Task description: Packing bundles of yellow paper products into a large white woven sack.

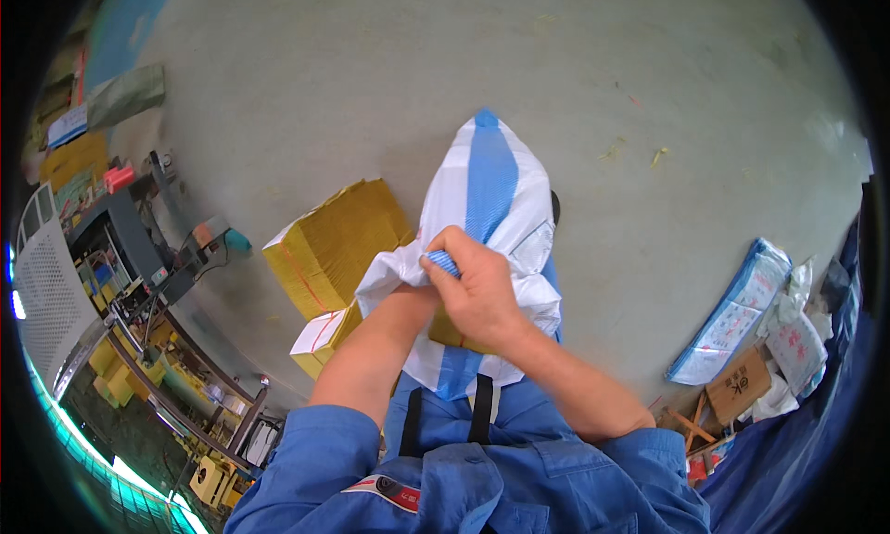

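In front of my body stands a white woven sack [436, 186] with a broad blue stripe, its mouth turned toward me. My right hand [475, 288] is closed on the blue-striped part of the sack's rim. My left forearm [371, 344] reaches into the mouth, and the hand itself is hidden by the fabric. Under my right wrist a yellow-brown surface [447, 334] shows inside the opening; most of it is covered. Left of the sack are a large yellow-wrapped bundle [348, 242] and a smaller yellow bundle with a white top [326, 341], both tied with red string.
A dark machine [116, 233] and a metal-framed cart [181, 376] stand at the left, beside a perforated grey chair back [57, 284]. At the right lie a stack of folded sacks [732, 311], a brown carton [738, 386] and a blue tarp [788, 469]. Straw bits dot the grey floor [649, 89].
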The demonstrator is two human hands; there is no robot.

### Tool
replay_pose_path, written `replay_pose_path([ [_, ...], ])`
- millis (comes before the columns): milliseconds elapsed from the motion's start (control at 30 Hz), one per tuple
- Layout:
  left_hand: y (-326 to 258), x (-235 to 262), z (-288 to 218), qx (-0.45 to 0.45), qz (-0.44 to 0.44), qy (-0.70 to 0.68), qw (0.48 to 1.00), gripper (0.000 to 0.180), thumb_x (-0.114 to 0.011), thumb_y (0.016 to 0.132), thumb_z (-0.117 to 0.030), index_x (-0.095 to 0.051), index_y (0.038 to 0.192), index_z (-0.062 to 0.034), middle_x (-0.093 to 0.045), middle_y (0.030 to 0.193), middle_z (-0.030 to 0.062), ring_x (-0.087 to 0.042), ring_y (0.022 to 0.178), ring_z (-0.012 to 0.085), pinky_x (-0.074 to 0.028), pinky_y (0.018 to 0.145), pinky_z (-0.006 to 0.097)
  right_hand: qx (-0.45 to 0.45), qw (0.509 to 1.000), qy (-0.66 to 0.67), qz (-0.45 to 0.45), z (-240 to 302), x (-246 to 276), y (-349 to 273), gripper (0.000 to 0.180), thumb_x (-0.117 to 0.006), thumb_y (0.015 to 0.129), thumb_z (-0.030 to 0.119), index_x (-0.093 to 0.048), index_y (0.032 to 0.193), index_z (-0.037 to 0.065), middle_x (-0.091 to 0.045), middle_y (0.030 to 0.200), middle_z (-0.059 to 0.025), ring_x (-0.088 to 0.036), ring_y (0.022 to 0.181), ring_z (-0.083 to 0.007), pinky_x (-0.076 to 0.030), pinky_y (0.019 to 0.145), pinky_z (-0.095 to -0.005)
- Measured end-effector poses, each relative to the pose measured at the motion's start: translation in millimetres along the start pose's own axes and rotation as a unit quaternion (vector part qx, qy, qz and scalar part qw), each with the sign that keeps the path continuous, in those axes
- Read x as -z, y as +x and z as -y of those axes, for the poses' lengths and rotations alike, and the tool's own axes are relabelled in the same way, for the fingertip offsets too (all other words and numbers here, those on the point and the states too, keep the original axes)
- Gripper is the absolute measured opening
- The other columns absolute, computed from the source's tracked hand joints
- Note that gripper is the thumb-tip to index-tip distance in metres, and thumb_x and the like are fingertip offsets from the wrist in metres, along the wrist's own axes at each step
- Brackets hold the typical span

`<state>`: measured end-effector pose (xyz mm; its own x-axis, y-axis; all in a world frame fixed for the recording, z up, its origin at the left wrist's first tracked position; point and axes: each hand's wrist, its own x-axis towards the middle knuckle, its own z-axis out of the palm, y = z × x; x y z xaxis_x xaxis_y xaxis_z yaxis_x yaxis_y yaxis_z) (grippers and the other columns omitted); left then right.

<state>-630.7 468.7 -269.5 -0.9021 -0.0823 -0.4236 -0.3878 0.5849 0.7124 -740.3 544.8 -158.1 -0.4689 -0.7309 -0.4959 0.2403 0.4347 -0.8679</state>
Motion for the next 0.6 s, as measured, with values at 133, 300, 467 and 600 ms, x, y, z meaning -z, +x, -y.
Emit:
replay_pose_path([
  [133, 73, -25, -11, 0.005, 0.008, -0.015, 1.000, 0.034, -0.055, 0.092, -0.018, -0.057, 0.124, -0.0051, -0.060, 0.124, 0.0155, -0.057, 0.113, 0.0288, -0.044, 0.100, 0.035, 0.079, 0.994, -0.070, 0.000, 23, -11, -34, 0.012, -0.065, 0.079, 0.004, -0.055, 0.086, 0.003, -0.059, 0.079, -0.0149, -0.058, 0.079, -0.0355, -0.045, 0.070, -0.0401],
  [300, 52, -16, -1, -0.012, 0.019, -0.013, 1.000, 0.034, -0.055, 0.092, -0.018, -0.058, 0.124, -0.0054, -0.060, 0.124, 0.0153, -0.057, 0.113, 0.0286, -0.044, 0.100, 0.035, 0.101, 0.991, -0.082, 0.007, 4, 3, -43, 0.018, -0.069, 0.074, 0.004, -0.057, 0.087, 0.004, -0.060, 0.083, -0.0149, -0.057, 0.083, -0.0368, -0.044, 0.073, -0.0413],
  [467, 27, -31, -11, 0.000, 0.019, -0.022, 1.000, 0.034, -0.055, 0.092, -0.017, -0.058, 0.124, -0.0056, -0.060, 0.124, 0.0150, -0.057, 0.113, 0.0283, -0.044, 0.100, 0.035, 0.231, 0.951, -0.194, -0.064, 5, 50, -43, 0.042, -0.073, 0.069, 0.011, -0.061, 0.109, 0.007, -0.060, 0.111, -0.0136, -0.055, 0.108, -0.0366, -0.042, 0.091, -0.0439],
  [600, 42, -42, 1, 0.028, 0.032, -0.044, 0.998, 0.034, -0.056, 0.092, -0.017, -0.059, 0.124, -0.0058, -0.060, 0.124, 0.0148, -0.058, 0.113, 0.0280, -0.044, 0.100, 0.035, 0.161, 0.933, -0.290, -0.142, -26, 73, -54, 0.055, -0.071, 0.068, 0.009, -0.058, 0.121, 0.008, -0.058, 0.122, -0.0110, -0.052, 0.115, -0.0366, -0.040, 0.097, -0.0457],
])
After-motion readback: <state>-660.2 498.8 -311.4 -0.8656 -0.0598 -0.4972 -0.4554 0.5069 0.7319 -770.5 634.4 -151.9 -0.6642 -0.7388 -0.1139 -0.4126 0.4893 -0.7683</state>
